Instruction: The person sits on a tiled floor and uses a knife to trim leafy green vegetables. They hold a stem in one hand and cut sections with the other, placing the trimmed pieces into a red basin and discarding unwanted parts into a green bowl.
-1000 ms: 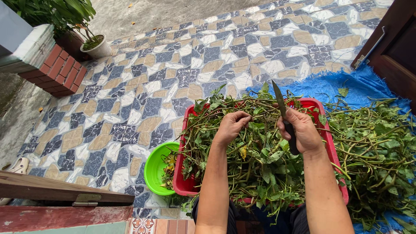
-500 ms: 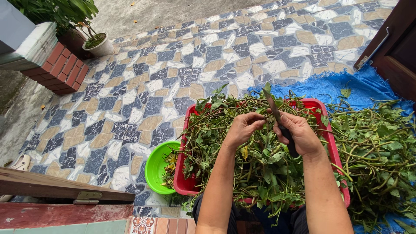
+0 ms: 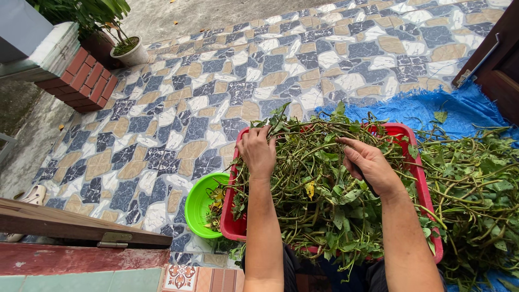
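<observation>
With the left hand gripping stems at ten o'clock in the basin, the right hand, closed around a mostly hidden knife, risked nicking fingers.

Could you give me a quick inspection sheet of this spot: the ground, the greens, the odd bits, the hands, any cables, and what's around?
Surface: patterned stone-tile floor, with a blue tarp at the right.
Job's things: red tub heaped with leafy green stems; more stems lie on the tarp.
Clutter: green bowl holding scraps, touching the tub's left side.
Hands: left hand grips stems at the tub's far left; right hand is closed around a dark handle, mostly hidden.
Cables: nothing seen.
Surroundings: potted plant, brick pillar, wooden door edge, pale shoe.
</observation>
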